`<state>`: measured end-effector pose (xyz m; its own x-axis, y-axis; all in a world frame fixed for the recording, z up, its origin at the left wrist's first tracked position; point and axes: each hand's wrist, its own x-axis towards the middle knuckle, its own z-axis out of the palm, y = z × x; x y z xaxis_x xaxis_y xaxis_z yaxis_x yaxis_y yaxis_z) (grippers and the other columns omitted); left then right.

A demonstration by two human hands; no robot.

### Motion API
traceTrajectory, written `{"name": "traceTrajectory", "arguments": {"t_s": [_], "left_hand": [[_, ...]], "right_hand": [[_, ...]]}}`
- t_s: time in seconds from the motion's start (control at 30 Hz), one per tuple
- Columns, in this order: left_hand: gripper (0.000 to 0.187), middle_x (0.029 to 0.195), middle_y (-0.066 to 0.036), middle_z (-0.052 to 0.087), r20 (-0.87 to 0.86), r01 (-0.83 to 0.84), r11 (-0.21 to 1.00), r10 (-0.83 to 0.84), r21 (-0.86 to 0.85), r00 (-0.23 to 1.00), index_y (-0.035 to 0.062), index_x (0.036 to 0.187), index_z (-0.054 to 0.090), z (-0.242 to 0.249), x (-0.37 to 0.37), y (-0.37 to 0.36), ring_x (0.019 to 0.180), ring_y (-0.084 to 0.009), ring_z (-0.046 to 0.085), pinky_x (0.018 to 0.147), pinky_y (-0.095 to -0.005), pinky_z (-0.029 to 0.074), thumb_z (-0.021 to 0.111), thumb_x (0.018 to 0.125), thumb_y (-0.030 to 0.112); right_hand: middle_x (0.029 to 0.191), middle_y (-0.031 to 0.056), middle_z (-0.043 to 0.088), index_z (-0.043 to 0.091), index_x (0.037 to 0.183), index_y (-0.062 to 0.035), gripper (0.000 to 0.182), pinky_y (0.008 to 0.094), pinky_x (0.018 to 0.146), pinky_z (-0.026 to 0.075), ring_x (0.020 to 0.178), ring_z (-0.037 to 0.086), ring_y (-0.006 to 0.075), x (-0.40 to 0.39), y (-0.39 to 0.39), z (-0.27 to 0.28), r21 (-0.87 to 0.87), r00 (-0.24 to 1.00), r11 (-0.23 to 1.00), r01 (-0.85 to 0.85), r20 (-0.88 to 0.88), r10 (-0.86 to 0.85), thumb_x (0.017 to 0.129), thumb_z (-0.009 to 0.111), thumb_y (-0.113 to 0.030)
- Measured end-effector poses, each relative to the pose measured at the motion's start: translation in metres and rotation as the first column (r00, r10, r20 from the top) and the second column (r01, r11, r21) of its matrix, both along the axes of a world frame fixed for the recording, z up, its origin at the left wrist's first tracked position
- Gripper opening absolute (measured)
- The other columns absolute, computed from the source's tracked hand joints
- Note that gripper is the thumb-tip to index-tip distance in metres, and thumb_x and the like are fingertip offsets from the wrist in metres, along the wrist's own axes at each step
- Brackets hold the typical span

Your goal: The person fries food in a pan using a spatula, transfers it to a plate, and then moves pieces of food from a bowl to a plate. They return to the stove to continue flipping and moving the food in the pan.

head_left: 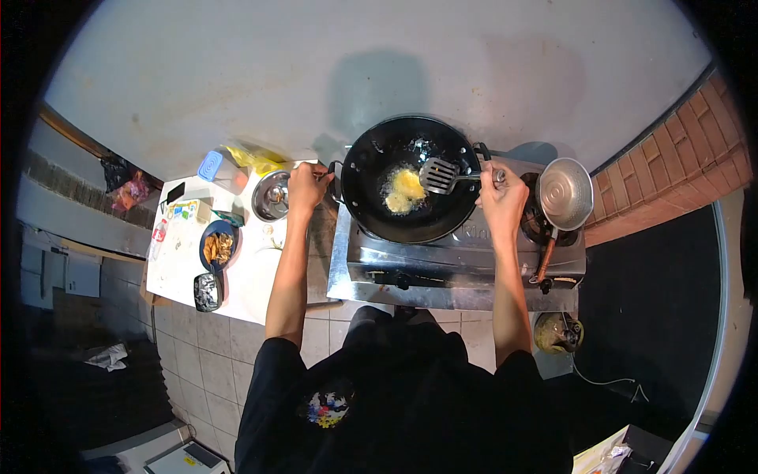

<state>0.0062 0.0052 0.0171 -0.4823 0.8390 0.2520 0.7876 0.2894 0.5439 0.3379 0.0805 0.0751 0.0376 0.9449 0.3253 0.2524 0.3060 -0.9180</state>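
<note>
A black wok (pixel 371 170) sits on the left burner of a steel gas stove (pixel 442 257). Yellow egg (pixel 404 189) is frying in its middle. My left hand (pixel 306 186) grips the wok's left handle. My right hand (pixel 500 193) holds a slotted metal spatula (pixel 439 175), whose blade rests just right of the egg inside the wok.
A lidded steel saucepan (pixel 565 193) with a wooden handle stands on the right burner. On the white counter (pixel 249 280) to the left are a steel bowl (pixel 271 195), a blue plate of fried food (pixel 217 245), a small dark dish (pixel 207 291), a blue-lidded container (pixel 212 166) and a yellow bag (pixel 257 158).
</note>
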Motion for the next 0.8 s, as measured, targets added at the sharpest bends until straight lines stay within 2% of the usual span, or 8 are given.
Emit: {"name": "traceTrajectory", "arguments": {"t_s": [0.1, 0.13, 0.17, 0.23, 0.27, 0.47, 0.7, 0.8], "left_hand": [[0.022, 0.082, -0.015, 0.070, 0.006, 0.009, 1.000, -0.009, 0.008, 1.000, 0.0001, 0.085, 0.070, -0.002, -0.001, 0.001, 0.076, -0.0282, 0.069, 0.071, -0.0350, 0.053, 0.078, 0.071, 0.014], [0.022, 0.082, -0.015, 0.070, 0.016, 0.008, 1.000, -0.008, 0.015, 1.000, 0.0001, 0.085, 0.070, -0.002, -0.001, 0.001, 0.076, -0.0283, 0.069, 0.071, -0.0351, 0.053, 0.078, 0.071, 0.015], [0.022, 0.082, -0.015, 0.070, 0.026, 0.004, 1.000, -0.005, 0.020, 1.000, 0.0002, 0.085, 0.070, -0.003, 0.000, 0.000, 0.076, -0.0284, 0.069, 0.071, -0.0352, 0.053, 0.077, 0.071, 0.015], [0.022, 0.082, -0.015, 0.070, 0.022, -0.005, 1.000, 0.004, 0.025, 1.000, 0.0011, 0.085, 0.071, -0.004, 0.001, -0.001, 0.075, -0.0277, 0.068, 0.071, -0.0354, 0.052, 0.078, 0.071, 0.017], [0.023, 0.082, -0.015, 0.070, 0.019, -0.018, 0.999, 0.017, 0.029, 1.000, 0.0020, 0.085, 0.072, -0.004, 0.001, -0.001, 0.074, -0.0270, 0.067, 0.071, -0.0357, 0.052, 0.079, 0.072, 0.020], [0.020, 0.081, -0.017, 0.069, 0.014, -0.046, 0.999, 0.046, 0.023, 0.999, 0.0009, 0.087, 0.072, 0.000, 0.009, -0.004, 0.076, -0.0300, 0.068, 0.071, -0.0364, 0.053, 0.076, 0.073, 0.015], [0.021, 0.082, -0.017, 0.069, -0.030, -0.062, 0.998, 0.062, 0.016, 0.998, 0.0010, 0.087, 0.072, 0.005, 0.013, -0.003, 0.077, -0.0309, 0.068, 0.072, -0.0371, 0.053, 0.075, 0.072, 0.014], [0.020, 0.083, -0.016, 0.069, -0.023, -0.052, 0.999, 0.053, 0.014, 0.998, 0.0013, 0.088, 0.072, 0.003, 0.010, -0.002, 0.077, -0.0312, 0.068, 0.072, -0.0374, 0.053, 0.075, 0.072, 0.014]], "right_hand": [[0.050, 0.0027, 0.051, 0.064, 0.083, 0.0057, 0.018, 0.0260, 0.039, 0.040, 0.043, 0.048, 0.0058, -0.001, 0.002, -0.009, 0.006, 1.000, 1.000, -0.011, 0.030, 0.011, 0.088, 0.059, -0.011], [0.049, 0.0080, 0.052, 0.064, 0.081, 0.0057, 0.019, 0.0293, 0.043, 0.040, 0.041, 0.049, 0.0123, -0.005, 0.002, -0.009, -0.005, 1.000, 1.000, 0.000, 0.022, 0.000, 0.087, 0.060, -0.011], [0.049, 0.0080, 0.052, 0.064, 0.081, 0.0057, 0.019, 0.0293, 0.043, 0.040, 0.041, 0.049, 0.0123, -0.006, 0.005, -0.013, -0.004, 1.000, 1.000, 0.004, 0.020, -0.004, 0.087, 0.060, -0.011], [0.050, 0.0135, 0.052, 0.064, 0.080, 0.0054, 0.018, 0.0333, 0.047, 0.040, 0.041, 0.050, 0.0209, -0.012, 0.011, -0.023, 0.075, 0.988, 0.995, 0.069, 0.134, -0.079, 0.085, 0.061, -0.012], [0.051, 0.0161, 0.050, 0.062, 0.074, 0.0047, 0.020, 0.0356, 0.049, 0.039, 0.043, 0.050, 0.0257, -0.013, 0.013, -0.027, 0.070, 0.989, 0.995, 0.075, 0.120, -0.083, 0.084, 0.061, -0.013], [0.049, 0.0124, 0.050, 0.054, 0.064, 0.0024, 0.027, 0.0344, 0.047, 0.038, 0.042, 0.052, 0.0202, -0.015, 0.030, -0.033, 0.028, 0.990, 0.997, 0.075, 0.115, -0.078, 0.085, 0.061, -0.014], [0.050, 0.0115, 0.053, 0.056, 0.066, 0.0032, 0.026, 0.0338, 0.045, 0.041, 0.043, 0.058, 0.0200, -0.029, 0.022, -0.025, -0.051, 1.000, 0.999, 0.013, -0.004, -0.014, 0.087, 0.059, -0.012], [0.051, 0.0125, 0.054, 0.058, 0.071, 0.0037, 0.022, 0.0331, 0.045, 0.042, 0.043, 0.058, 0.0207, -0.032, 0.028, -0.032, 0.033, 0.999, 0.999, -0.011, 0.050, 0.010, 0.087, 0.060, -0.011]]}}
